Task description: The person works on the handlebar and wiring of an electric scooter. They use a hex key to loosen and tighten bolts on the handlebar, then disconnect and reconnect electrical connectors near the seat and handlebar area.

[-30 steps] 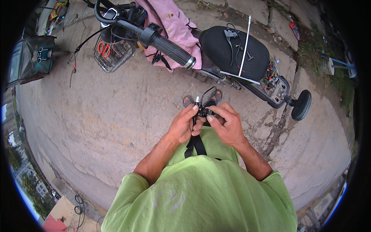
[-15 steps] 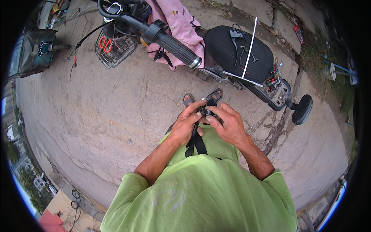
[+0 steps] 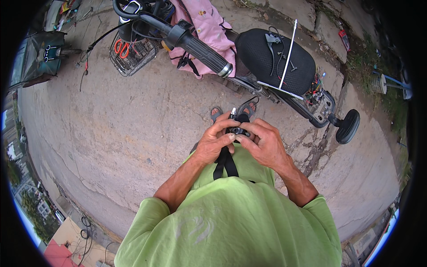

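The left grip (image 3: pixel 212 144) and right grip (image 3: pixel 266 143) both pinch the black fitting (image 3: pixel 238 131), which lies between them at frame centre, silver tip (image 3: pixel 234 111) pointing toward the top.

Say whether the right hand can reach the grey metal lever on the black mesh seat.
Probably not: the right hand holds a small black part, and the lever lies well ahead.
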